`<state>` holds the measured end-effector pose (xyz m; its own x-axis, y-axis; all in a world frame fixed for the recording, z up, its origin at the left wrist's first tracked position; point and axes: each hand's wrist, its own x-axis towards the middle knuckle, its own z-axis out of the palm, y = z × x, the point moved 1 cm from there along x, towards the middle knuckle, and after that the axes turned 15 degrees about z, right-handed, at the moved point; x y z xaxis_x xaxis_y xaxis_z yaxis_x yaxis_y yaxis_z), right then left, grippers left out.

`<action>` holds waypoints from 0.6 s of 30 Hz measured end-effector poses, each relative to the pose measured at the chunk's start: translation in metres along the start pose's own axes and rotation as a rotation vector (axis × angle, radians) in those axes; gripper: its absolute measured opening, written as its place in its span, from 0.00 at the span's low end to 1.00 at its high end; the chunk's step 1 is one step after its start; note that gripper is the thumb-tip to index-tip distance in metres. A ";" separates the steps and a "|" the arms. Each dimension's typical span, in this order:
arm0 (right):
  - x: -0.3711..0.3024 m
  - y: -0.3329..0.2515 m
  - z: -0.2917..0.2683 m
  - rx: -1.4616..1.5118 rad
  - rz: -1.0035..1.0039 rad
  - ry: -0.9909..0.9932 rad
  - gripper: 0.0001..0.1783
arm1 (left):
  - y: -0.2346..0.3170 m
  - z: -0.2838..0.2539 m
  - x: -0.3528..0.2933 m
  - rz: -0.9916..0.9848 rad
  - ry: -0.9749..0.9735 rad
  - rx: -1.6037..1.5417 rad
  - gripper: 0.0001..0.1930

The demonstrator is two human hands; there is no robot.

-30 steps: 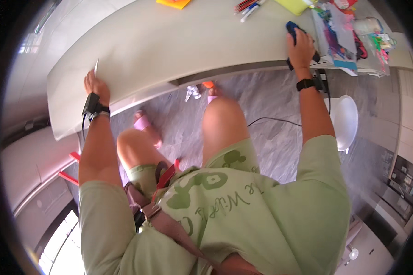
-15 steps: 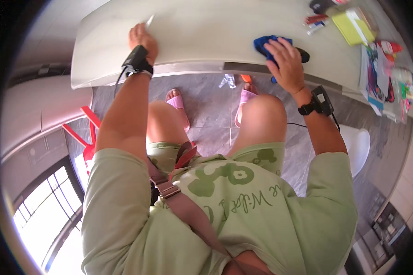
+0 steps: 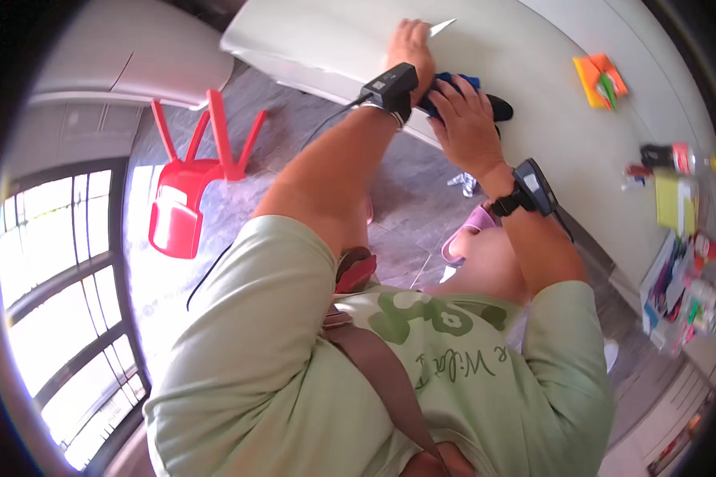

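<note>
My left hand [image 3: 410, 52] is over the white table [image 3: 525, 48], its fingers curled round a slim white pointed piece [image 3: 443, 27]. Only the tip of that piece shows past the fingers, so its kind is unclear. Close beside it, my right hand [image 3: 469, 127] lies with fingers stretched over a dark blue and black soft bundle [image 3: 499, 108] near the table's front edge. Most of the bundle is hidden under that hand. My left wrist is next to the bundle; whether they touch I cannot tell.
A red plastic chair [image 3: 179, 207] lies on the floor at left. On the table's right side are an orange and green packet [image 3: 601, 79], a bottle of dark drink [image 3: 676, 159], a yellow-green pad [image 3: 676, 203] and a cluttered tray [image 3: 652, 310]. Crumpled wrapping [image 3: 463, 184] is on the floor.
My left hand has come rightward with the white pointed piece, from well apart to right beside the blue bundle. My right hand stays on the bundle. The view has turned.
</note>
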<state>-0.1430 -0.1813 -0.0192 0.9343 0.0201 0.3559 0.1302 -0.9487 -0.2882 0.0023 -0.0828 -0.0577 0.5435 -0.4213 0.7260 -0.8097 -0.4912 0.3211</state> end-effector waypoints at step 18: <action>0.121 -0.108 0.078 0.061 -0.339 -0.107 0.24 | -0.055 -0.155 -0.034 -0.931 1.203 -0.869 0.11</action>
<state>-0.0180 -0.0515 -0.0140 0.8639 0.3662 0.3459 0.4550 -0.8619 -0.2239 -0.0061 0.0765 -0.0062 0.7279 0.6856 0.0042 -0.4422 0.4648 0.7671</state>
